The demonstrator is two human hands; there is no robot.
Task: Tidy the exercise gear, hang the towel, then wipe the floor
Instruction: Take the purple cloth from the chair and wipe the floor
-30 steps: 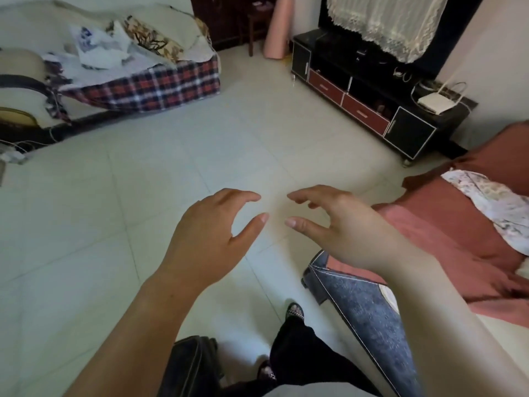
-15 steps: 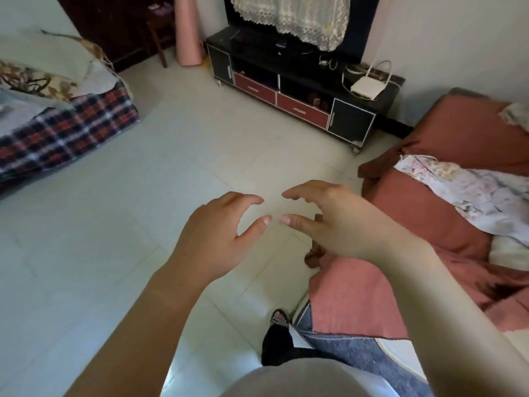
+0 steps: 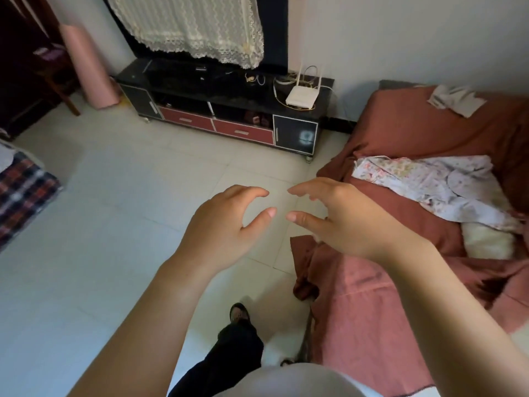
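Both hands were empty, left hand (image 3: 226,224) and right hand (image 3: 343,219) hovering curled over the floor (image 3: 114,210), thumbs nearly meeting. Pink rolled mat (image 3: 88,70) stood by the TV stand's (image 3: 217,110) left end; couldn't spot the towel for sure.

The plaid bedding (image 3: 23,193) is cut off by the left edge and blurred.

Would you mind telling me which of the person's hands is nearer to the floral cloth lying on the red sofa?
The right hand. It hovers open just left of the floral cloth, over the sofa's edge. The left hand is farther left, over bare floor tiles.
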